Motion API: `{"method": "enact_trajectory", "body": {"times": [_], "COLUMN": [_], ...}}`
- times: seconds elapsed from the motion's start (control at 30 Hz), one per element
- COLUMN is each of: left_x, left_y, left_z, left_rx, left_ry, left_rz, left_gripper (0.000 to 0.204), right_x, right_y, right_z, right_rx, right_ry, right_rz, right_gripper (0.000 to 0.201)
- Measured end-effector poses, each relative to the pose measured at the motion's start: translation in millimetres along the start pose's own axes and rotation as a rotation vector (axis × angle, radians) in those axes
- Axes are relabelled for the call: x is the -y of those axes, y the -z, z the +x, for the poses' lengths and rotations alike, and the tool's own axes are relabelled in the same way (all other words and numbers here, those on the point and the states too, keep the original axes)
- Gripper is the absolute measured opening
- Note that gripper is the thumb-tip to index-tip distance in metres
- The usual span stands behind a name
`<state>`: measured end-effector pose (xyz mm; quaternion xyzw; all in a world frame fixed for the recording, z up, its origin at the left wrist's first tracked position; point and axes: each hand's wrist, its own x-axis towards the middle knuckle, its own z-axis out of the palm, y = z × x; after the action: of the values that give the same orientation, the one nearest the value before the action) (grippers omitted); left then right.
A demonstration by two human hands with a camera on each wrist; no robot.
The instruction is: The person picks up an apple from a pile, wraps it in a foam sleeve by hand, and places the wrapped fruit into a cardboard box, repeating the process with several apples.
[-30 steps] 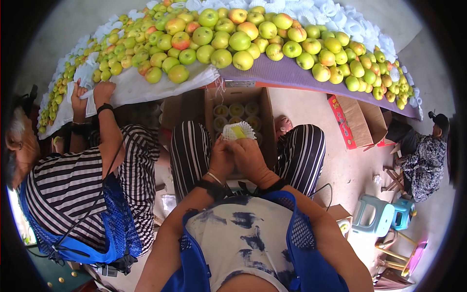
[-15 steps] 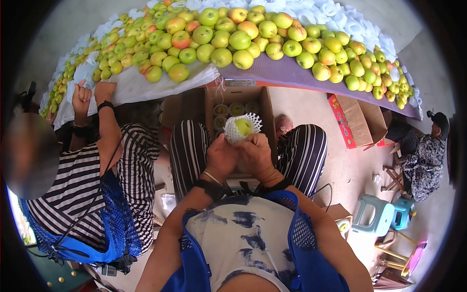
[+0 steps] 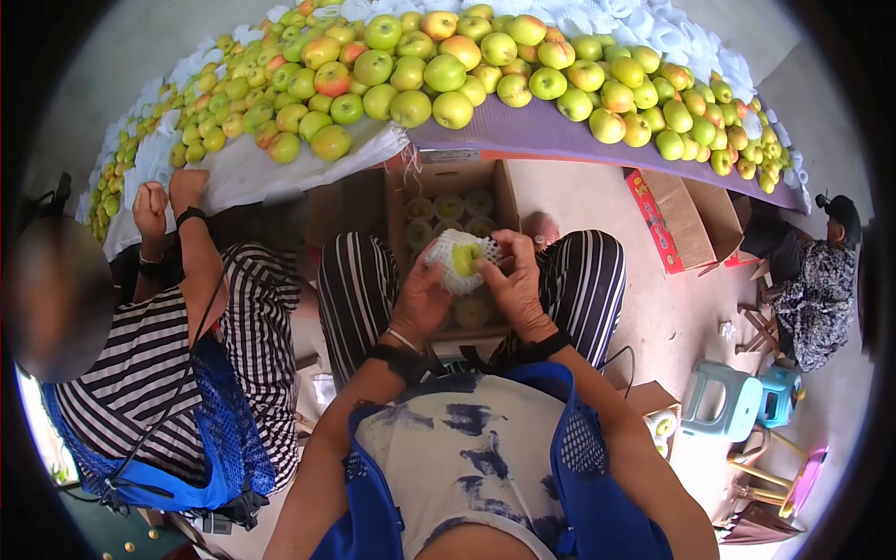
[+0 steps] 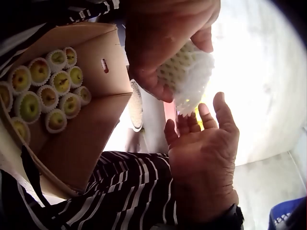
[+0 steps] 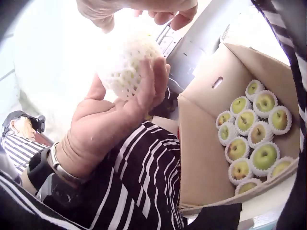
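Observation:
In the head view, my left hand [image 3: 420, 301] holds a yellow-green apple [image 3: 465, 259] in a white foam net [image 3: 442, 252], high over the carton between my knees. In the right wrist view its fingers and thumb curl round the netted fruit. My right hand [image 3: 519, 285] is at the right side of the net with its fingers spread; the thumb lies close to the bare part of the apple. From the left wrist view, the right palm [image 4: 204, 155] faces up, with its fingertips right at the net's frilled edge.
The open carton [image 5: 204, 153] holds several netted apples [image 5: 245, 121]. A wide heap of loose apples [image 3: 411, 75] and spare foam nets [image 3: 644, 28] covers the table ahead. Another person [image 3: 140, 345] sits close on the left. An open red-sided carton [image 3: 677, 219] and plastic stools [image 3: 723, 401] stand on the right.
The right hand has moved off the front of the net to its right side, its fingers opening. The net's edge has drawn in closer round the apple. The head view has shifted slightly.

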<state>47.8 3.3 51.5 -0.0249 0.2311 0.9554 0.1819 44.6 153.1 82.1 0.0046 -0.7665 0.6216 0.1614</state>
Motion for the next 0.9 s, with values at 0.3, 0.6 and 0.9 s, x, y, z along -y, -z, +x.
{"method": "enact_trajectory", "body": {"times": [0.3, 0.6, 0.9], "left_x": [-2, -8, -7], "left_y": [0, -8, 7], "left_z": [-3, -5, -1], "left_rx": [-0.046, 0.03, -0.033], "left_ry": [0.234, 0.211, 0.097], "left_rz": [0.104, 0.124, 0.052], "left_gripper": [0.042, 0.049, 0.055], "right_x": [-32, -59, -42], "right_y": [9, 23, 16], "right_z": [3, 7, 10], "right_rx": [0.24, 0.402, 0.321], "right_ry": [-0.163, 0.471, -0.888], "right_rz": [-0.022, -0.528, 0.754], "right_gripper": [0.012, 0.022, 0.015]}}
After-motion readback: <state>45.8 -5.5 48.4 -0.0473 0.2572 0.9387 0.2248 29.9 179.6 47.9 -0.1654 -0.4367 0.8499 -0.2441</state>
